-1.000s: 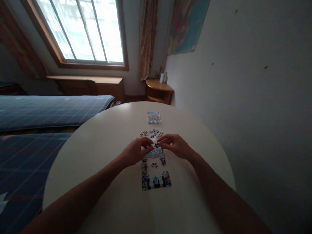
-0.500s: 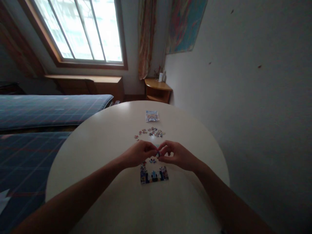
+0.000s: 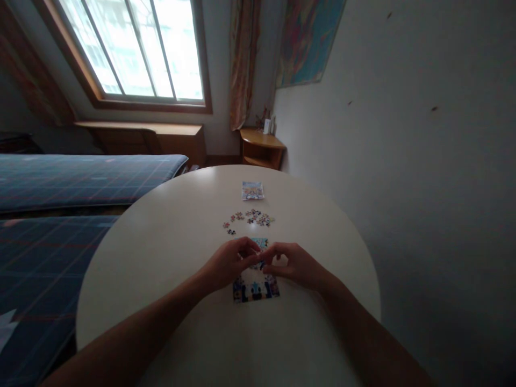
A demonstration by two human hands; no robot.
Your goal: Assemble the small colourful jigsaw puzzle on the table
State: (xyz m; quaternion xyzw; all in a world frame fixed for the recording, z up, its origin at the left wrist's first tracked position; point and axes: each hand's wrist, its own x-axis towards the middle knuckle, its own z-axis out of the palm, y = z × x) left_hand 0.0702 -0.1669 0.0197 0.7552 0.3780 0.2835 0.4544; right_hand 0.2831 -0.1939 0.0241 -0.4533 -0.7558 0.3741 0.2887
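A partly assembled jigsaw puzzle (image 3: 256,292) lies on the round table, its lower part showing dark blue and light blue cartoon shapes. Over its upper part, my left hand (image 3: 229,262) has its thumb and fingers bent together. My right hand (image 3: 296,263) meets it from the other side, fingertips nearly touching. Between the fingertips is a small puzzle piece (image 3: 260,253), mostly covered by them. The fingers hide part of the puzzle's middle. Beyond the hands, several loose puzzle pieces (image 3: 255,216) are scattered in an arc.
A small printed picture sheet (image 3: 252,191) lies farther back on the white round table (image 3: 161,247). Left of the table stands a bed with a plaid mattress (image 3: 80,180). A wall (image 3: 423,188) rises on the right, and a corner shelf (image 3: 262,141) stands behind.
Both hands have come slightly lower over the puzzle, and the left fingers have spread a little. More of the puzzle's top edge shows. The view has shifted slightly.
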